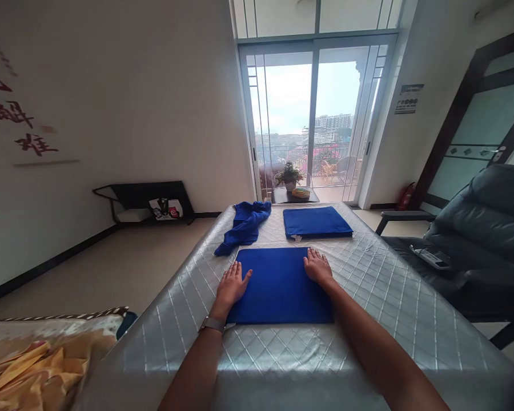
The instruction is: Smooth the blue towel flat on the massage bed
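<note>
Left hand: the left hand lies palm down, fingers loosely spread, on the left edge of the flat towel. The thumb reaches in over the cloth, and the outer fingers seem to rest partly off it, though the angle makes that hard to settle.
Right hand: the right hand is also palm down and open, pressing the flat towel's far right corner. It pinches nothing.
Wrist: a watch sits on the left wrist, just beside the flat towel's near left corner.
Flat towel: a blue towel folded into a neat rectangle, lying between both hands in the middle of the silver quilted bed cover.
Handling: it is probably light, soft and limp. It will likely sag and come unfolded if lifted by one corner. The cover looks glossy, so the towel may slide under a push.
Where to hold: both short edges at once look the safest hold, or a flat palm slid underneath, so the layers stay together.
Beyond the flat towel: a second folded towel lies just past its far edge, apart from it.
Far left of the flat towel: a crumpled towel lies in a loose heap.
Right of the flat towel: a dark chair stands well apart, off the bed.
</note>
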